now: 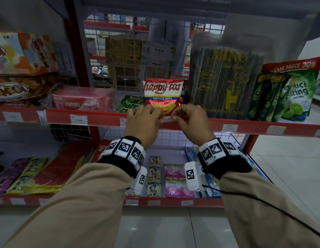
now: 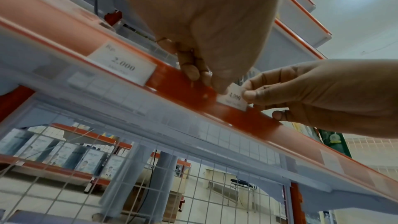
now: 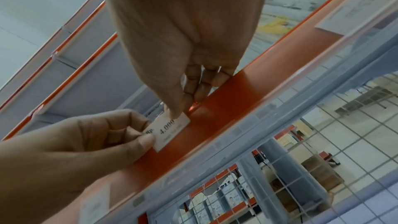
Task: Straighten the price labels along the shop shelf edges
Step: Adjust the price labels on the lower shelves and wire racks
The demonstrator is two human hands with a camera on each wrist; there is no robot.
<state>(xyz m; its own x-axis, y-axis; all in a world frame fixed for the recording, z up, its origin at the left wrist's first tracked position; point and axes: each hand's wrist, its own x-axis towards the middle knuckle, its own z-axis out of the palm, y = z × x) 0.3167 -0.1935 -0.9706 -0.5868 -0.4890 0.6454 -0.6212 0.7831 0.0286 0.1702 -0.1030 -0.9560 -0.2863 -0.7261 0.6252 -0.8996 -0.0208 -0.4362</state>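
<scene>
my left hand point(image 1: 143, 120) & right hand point(image 1: 189, 119) both pinch the price label point(image 2: 233, 98) on the red shelf edge point(image 1: 102, 118), just below the chips bag point(image 1: 162, 95). if i pull too hard it could rip or pop out.

We wear tan long sleeves point(image 1: 80, 203) with black cuffs, white wristbands point(image 1: 125, 149) carrying black square fiducial tags, a white tagged camera box point(image 1: 194, 176) under each wrist, and a black cable point(image 1: 263, 203) off the right box.
</scene>
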